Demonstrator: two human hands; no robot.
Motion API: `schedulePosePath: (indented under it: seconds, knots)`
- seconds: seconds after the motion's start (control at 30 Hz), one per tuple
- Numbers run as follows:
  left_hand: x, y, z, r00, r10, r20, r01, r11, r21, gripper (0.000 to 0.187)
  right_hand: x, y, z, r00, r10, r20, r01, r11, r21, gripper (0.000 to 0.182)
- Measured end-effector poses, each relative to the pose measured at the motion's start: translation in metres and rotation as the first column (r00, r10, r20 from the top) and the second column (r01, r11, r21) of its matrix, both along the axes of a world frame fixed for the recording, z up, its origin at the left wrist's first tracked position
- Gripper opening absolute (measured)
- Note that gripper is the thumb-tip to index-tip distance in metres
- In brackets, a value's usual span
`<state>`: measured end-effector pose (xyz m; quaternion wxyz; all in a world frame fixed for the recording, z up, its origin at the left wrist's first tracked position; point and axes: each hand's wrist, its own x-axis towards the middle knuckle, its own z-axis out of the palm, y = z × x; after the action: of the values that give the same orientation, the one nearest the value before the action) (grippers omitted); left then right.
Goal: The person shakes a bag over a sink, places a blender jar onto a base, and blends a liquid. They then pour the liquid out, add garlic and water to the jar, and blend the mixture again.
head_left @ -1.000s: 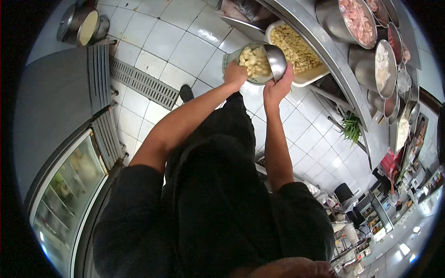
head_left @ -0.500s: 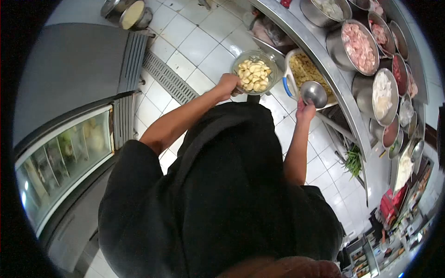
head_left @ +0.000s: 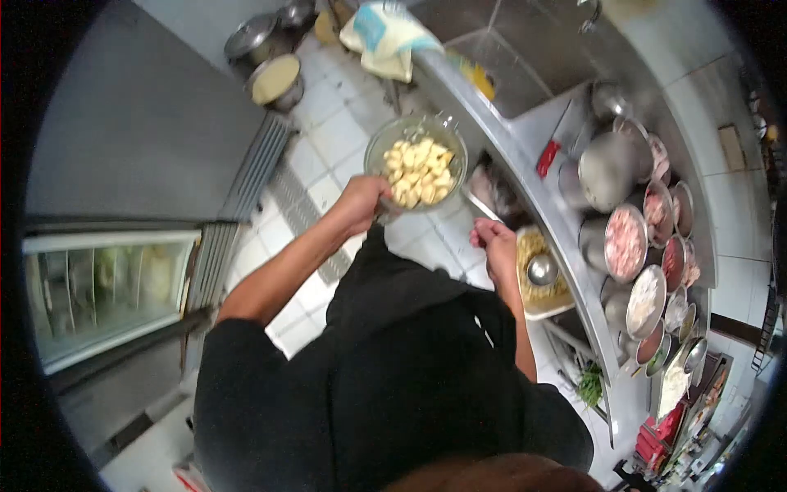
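Observation:
Gripped at its near left rim by my left hand (head_left: 366,202), a clear bowl (head_left: 377,152) holds pale yellow peeled cloves (head_left: 420,170). My right hand (head_left: 494,243) is beside the left edge of a white tub (head_left: 548,312) of chopped yellowish food, its fingers curled with nothing visible in them. Inside the tub, on the chopped food, rests a small round metal bowl (head_left: 542,270).
A curved metal counter (head_left: 525,176) on the right carries a red-handled knife (head_left: 548,157), several metal pots, and a pot of raw meat (head_left: 625,243). A glass-fronted fridge (head_left: 106,287) is at left. More pots stand at the upper left.
The view has shifted, bringing the counter's far end into sight. My right hand has let go of the metal bowl, which now sits in the tub. My left hand still holds the clear bowl.

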<state>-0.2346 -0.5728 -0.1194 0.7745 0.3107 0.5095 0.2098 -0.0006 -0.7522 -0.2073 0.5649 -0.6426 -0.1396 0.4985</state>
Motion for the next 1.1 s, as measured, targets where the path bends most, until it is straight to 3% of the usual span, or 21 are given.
schedulePosePath:
  seconds: [0.07,0.1,0.13,0.2,0.3,0.5,0.7,0.8,0.83,0.87,0.93,1.0,1.07,1.1]
  knots:
    - [-0.014,0.046,0.030,0.994,-0.097,0.054,0.096,0.995,0.008,0.024,-0.012,0.055,0.052,0.993,-0.012,0.117,0.006,0.999,0.050,0.018]
    - [-0.017,0.065,0.049,0.995,-0.070,0.074,0.067,0.997,0.043,0.024,-0.008,0.077,0.071,0.972,0.023,0.233,-0.050,0.992,0.112,0.019]
    - [-0.019,0.082,0.068,0.995,-0.049,0.092,0.042,0.996,0.075,0.025,-0.007,0.099,0.094,0.976,-0.047,0.212,0.014,0.987,0.158,0.021]
    - [-0.020,0.120,0.100,0.987,-0.112,0.118,0.098,0.987,0.124,0.027,0.006,0.135,0.126,0.924,-0.175,0.339,0.108,0.972,0.207,0.024]
    - [-0.007,0.167,0.137,0.964,-0.217,0.155,0.184,0.962,0.204,0.029,0.038,0.165,0.136,0.855,-0.386,0.347,0.268,0.901,0.342,0.034]
    - [0.043,0.241,0.178,0.901,-0.366,0.234,0.310,0.919,0.243,0.039,0.087,0.213,0.152,0.767,-0.490,0.414,0.365,0.864,0.347,0.046]
    - [0.136,0.303,0.161,0.868,-0.418,0.267,0.382,0.907,0.178,0.039,0.170,0.271,0.134,0.746,-0.522,0.414,0.408,0.849,0.336,0.051]
    - [0.192,0.322,0.157,0.874,-0.440,0.206,0.410,0.896,0.172,0.037,0.242,0.316,0.102,0.642,-0.507,0.575,0.404,0.861,0.309,0.050]
    - [0.210,0.330,0.146,0.867,-0.457,0.200,0.428,0.887,0.173,0.036,0.270,0.335,0.090,0.526,-0.489,0.696,0.408,0.863,0.298,0.055]
    - [0.227,0.335,0.134,0.861,-0.468,0.200,0.440,0.882,0.170,0.036,0.297,0.355,0.082,0.397,-0.446,0.802,0.407,0.869,0.281,0.059]
    - [0.252,0.339,0.112,0.891,-0.434,0.137,0.416,0.898,0.140,0.035,0.329,0.394,0.092,0.366,-0.279,0.888,0.468,0.880,0.084,0.063]
    - [0.286,0.354,0.078,0.898,-0.437,0.049,0.431,0.897,0.101,0.035,0.364,0.427,0.094,0.238,-0.199,0.951,0.504,0.862,0.054,0.068]
    - [0.318,0.368,0.053,0.901,-0.434,0.014,0.432,0.900,0.061,0.028,0.391,0.453,0.090,0.261,-0.239,0.935,0.460,0.883,0.097,0.073]
    - [0.331,0.374,0.040,0.902,-0.432,-0.004,0.432,0.901,0.042,0.024,0.398,0.464,0.085,0.261,-0.080,0.962,0.385,0.923,-0.027,0.068]
